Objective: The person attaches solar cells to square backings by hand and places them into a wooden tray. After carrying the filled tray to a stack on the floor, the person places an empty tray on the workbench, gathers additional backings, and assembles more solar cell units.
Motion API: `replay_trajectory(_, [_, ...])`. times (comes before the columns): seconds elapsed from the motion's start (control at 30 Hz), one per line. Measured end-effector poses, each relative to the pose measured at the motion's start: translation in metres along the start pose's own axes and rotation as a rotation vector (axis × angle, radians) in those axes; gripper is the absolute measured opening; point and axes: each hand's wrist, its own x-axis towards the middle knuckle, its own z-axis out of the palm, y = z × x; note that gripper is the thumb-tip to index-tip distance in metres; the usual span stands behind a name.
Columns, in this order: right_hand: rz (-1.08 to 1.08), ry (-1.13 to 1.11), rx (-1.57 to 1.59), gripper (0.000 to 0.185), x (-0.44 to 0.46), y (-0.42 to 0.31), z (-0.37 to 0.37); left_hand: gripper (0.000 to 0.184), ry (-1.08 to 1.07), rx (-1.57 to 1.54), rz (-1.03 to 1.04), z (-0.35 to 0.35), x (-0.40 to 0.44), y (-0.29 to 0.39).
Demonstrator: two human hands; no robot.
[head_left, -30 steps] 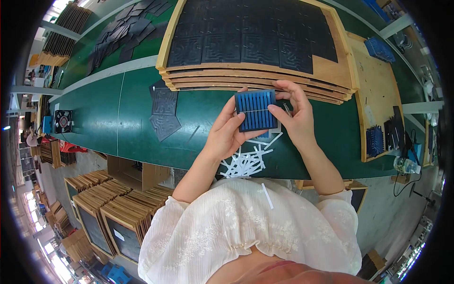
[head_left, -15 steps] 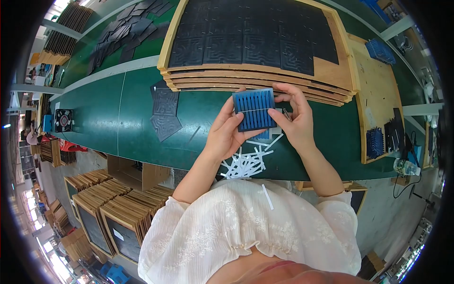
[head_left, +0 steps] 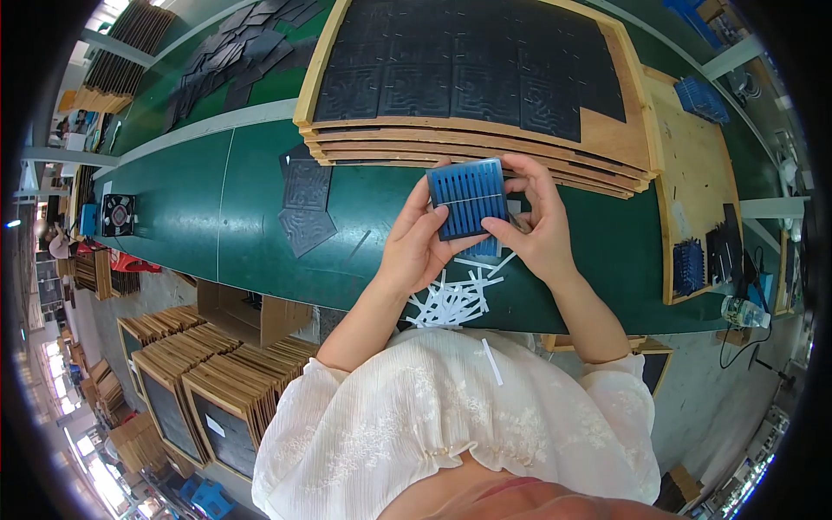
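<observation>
A small blue striped solar panel [head_left: 469, 198] is held up above the green table, with a thin pale line running across its middle. My left hand [head_left: 413, 234] grips its left edge, thumb on the face and fingers behind. At the right edge, the thumb of my right hand [head_left: 544, 217] presses near the lower corner while the fingers curl round the top right. Something small and greyish shows by the right fingers, too hidden to name. Below the hands lies a loose pile of white strips [head_left: 449, 303], and another blue striped panel [head_left: 479, 247] is partly visible beneath the held one.
Beyond the hands stands a stack of wooden-framed trays [head_left: 485, 143] bearing black panels. Two dark panels [head_left: 308, 195] lie to the left on the table. A wooden tray [head_left: 693, 165] with blue and black pieces sits at right, a plastic bottle [head_left: 745, 309] near the edge.
My right thumb has slid down along the panel's right edge toward the lower corner. The panel has tilted slightly, and my left hand keeps its hold.
</observation>
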Motion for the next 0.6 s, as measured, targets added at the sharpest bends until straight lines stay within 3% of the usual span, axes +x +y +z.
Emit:
replay_trajectory(0.23, [0.009, -0.041, 0.116, 0.069, 0.001, 0.000, -0.004, 0.072, 0.054, 0.144, 0.141, -0.003, 0.002, -0.006])
replay_trajectory(0.6, [0.038, -0.057, 0.186, 0.068, -0.001, 0.006, 0.002, 0.072, 0.135, 0.221, 0.229, -0.003, 0.004, -0.011])
